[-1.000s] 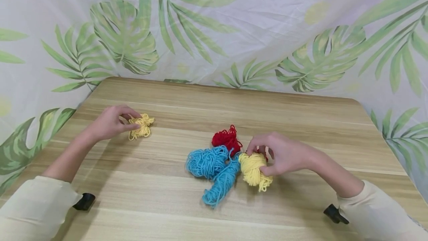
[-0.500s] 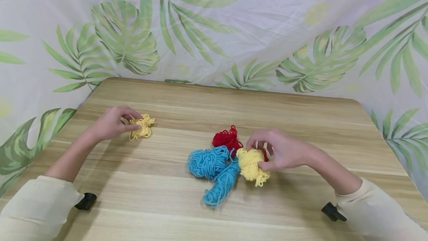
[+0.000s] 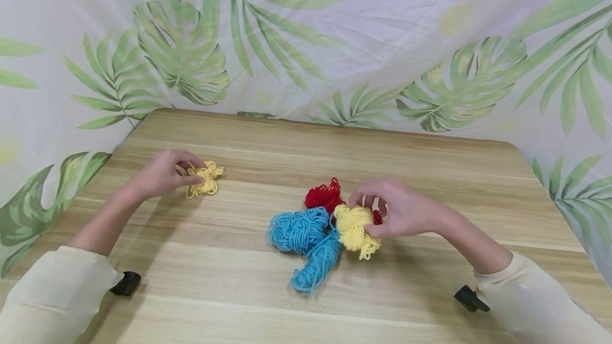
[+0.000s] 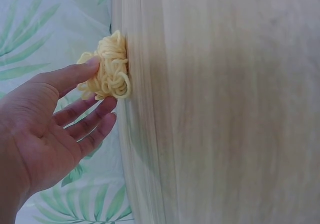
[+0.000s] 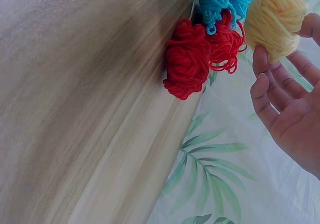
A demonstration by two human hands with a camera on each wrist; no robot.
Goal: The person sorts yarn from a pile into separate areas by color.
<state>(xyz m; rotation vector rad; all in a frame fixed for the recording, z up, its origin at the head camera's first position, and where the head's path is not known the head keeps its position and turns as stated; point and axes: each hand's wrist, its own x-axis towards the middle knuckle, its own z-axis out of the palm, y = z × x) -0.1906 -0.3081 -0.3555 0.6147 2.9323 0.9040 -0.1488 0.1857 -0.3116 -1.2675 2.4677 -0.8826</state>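
Large yellow skein (image 3: 353, 230): lay in the right hand (image 3: 399, 208), right of the desk's centre and well in from its edges, overlapping the pile in the head view; its height above the wood could not be judged.
Right-hand hold: thumb and fingertips pinched the skein's sides. A light, even pinch seemed best, since hard squeezing could have deformed the winding.
Loose ends: loops hung on the skein's near side; keeping them clear of neighbouring strands would have limited snagging.
Pile: two blue skeins (image 3: 297, 230) (image 3: 317, 264) lay toward the left edge from it; a red skein (image 3: 322, 196) lay on the far-edge side, and a second red skein (image 5: 187, 63) was mostly hidden by the right hand in the head view.
Small yellow bundle (image 3: 205, 179): was pinched by the left hand (image 3: 167, 174), toward the far left corner; a steady, shallow pinch suited its loose loops.
Hands: well apart.
Desk (image 3: 239, 291): light wood grain, rounded far corners.
Room: a creased, leaf-printed cloth (image 3: 296, 41) hung beyond the far edge.
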